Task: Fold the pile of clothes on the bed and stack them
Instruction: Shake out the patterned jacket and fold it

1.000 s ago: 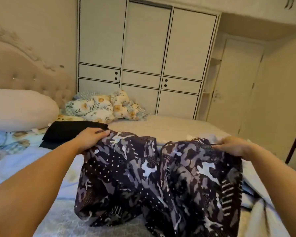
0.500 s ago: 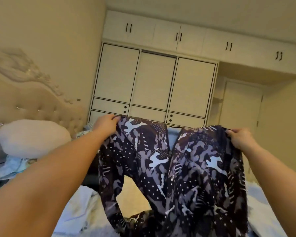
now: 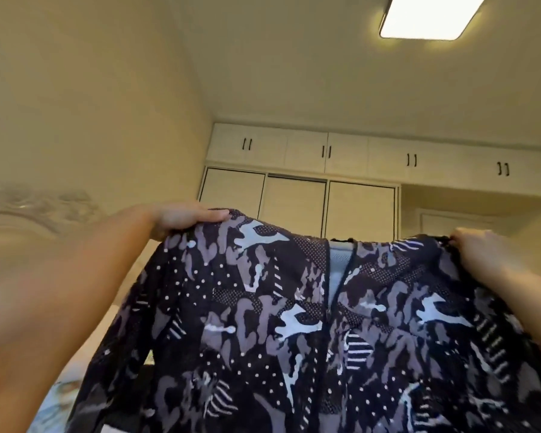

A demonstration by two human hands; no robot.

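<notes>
Since the earlier frames both of my hands have risen, carrying the one camouflage jacket (image 3: 294, 323) from the bed up to head height, and the view now tilts toward the ceiling light (image 3: 431, 15). My left hand (image 3: 181, 218) grips the top left edge of the garment with fingers curled over the fabric, and my right hand (image 3: 478, 248) pinches the top right edge, so the jacket hangs spread between the two, zip opening at centre. Behind stand three tall wardrobe doors (image 3: 295, 198) under four pairs of dark handles on the upper cabinets (image 3: 369, 154).
</notes>
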